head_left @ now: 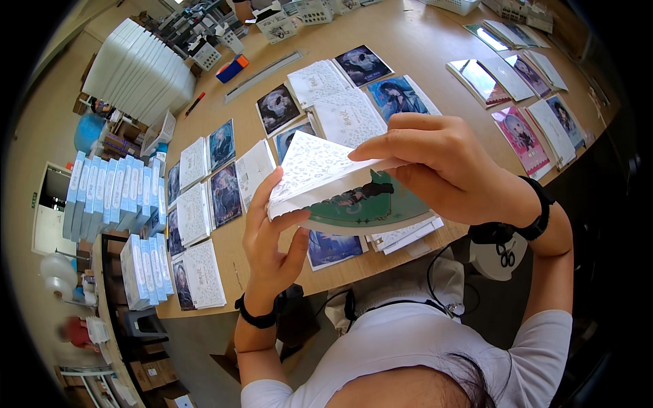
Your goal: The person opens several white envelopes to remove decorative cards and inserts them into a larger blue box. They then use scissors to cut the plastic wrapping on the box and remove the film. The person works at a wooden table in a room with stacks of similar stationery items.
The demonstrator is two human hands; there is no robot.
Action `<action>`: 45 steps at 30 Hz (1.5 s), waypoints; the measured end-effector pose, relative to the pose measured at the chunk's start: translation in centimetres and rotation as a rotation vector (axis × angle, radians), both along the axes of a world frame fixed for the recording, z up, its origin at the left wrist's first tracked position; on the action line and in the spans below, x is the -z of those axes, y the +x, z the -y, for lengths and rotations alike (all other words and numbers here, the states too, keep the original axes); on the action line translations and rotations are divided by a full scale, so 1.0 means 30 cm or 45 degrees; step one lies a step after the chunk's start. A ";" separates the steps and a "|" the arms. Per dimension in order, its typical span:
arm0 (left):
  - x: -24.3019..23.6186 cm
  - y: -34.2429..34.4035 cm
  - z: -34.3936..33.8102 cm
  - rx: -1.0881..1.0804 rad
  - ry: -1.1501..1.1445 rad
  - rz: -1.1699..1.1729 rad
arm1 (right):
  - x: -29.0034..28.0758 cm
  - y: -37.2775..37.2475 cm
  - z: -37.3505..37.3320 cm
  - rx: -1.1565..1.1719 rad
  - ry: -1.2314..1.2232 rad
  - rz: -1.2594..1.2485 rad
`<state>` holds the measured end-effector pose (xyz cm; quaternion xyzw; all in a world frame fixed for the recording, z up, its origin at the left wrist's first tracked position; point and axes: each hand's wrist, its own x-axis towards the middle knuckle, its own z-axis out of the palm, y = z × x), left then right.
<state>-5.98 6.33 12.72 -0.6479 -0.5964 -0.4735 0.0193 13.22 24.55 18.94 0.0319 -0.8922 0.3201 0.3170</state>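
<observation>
Between my two hands, lifted above the near side of the table, is a stack of printed sheets (320, 162). Its upper face is white with a grey pattern; a green illustrated face shows below. My left hand (269, 251) grips the left end, fingers along the edge and thumb underneath. With thumb and fingers, my right hand (452, 170) pinches the far right edge. Beneath the held stack lie a dark blue illustrated print (333, 250) and a pile of white sheets (406, 234), both partly hidden. Just beyond sit white patterned stacks (347, 122) and a blue character print (398, 97).
More prints and white stacks (197, 272) line the table's left side; others (520, 139) lie at the right. A metal ruler (264, 76), red marker (195, 103) and blue-orange tool (232, 68) lie farther back. Light-blue boxes (112, 194) and stacked white trays (139, 71) stand left.
</observation>
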 end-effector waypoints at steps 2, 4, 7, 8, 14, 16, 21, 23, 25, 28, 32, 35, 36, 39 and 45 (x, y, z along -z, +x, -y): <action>0.002 0.001 0.002 -0.007 -0.004 0.004 | 0.002 -0.001 0.000 -0.002 -0.006 0.008; 0.003 0.003 0.004 -0.021 -0.010 0.003 | 0.002 0.001 0.001 -0.002 -0.006 0.005; 0.001 0.003 0.004 -0.019 -0.018 -0.007 | 0.006 0.003 -0.001 0.004 -0.013 0.014; 0.001 0.004 0.004 -0.015 -0.019 0.001 | 0.007 0.005 -0.001 0.007 -0.017 0.020; 0.003 0.005 0.010 -0.027 -0.023 0.006 | 0.013 0.000 0.000 -0.006 -0.020 0.017; 0.004 0.003 0.009 -0.026 -0.018 -0.004 | 0.010 0.000 0.003 -0.007 -0.017 0.015; 0.000 0.002 0.010 -0.019 -0.013 -0.025 | 0.012 -0.003 0.006 -0.019 -0.006 -0.021; -0.003 0.002 0.008 -0.016 -0.008 -0.027 | 0.022 -0.008 0.000 -0.029 0.043 -0.084; -0.001 0.002 0.011 -0.022 -0.018 -0.035 | 0.015 -0.006 0.004 -0.013 0.000 -0.027; 0.000 0.001 0.010 -0.027 -0.008 -0.038 | 0.011 -0.005 0.008 -0.004 -0.005 0.000; 0.007 -0.003 0.013 -0.029 -0.007 -0.037 | 0.008 -0.005 0.008 -0.013 0.011 -0.007; 0.008 -0.006 0.015 -0.032 -0.005 -0.045 | 0.007 -0.007 0.010 -0.021 0.014 -0.013; 0.009 -0.007 0.014 -0.026 -0.001 -0.040 | 0.009 -0.008 0.009 -0.023 0.016 -0.009; 0.010 -0.010 0.013 -0.022 0.009 -0.038 | 0.014 -0.012 0.007 -0.033 0.019 -0.005; 0.010 -0.011 0.012 -0.018 0.013 -0.057 | 0.033 -0.023 0.001 -0.075 0.059 -0.094</action>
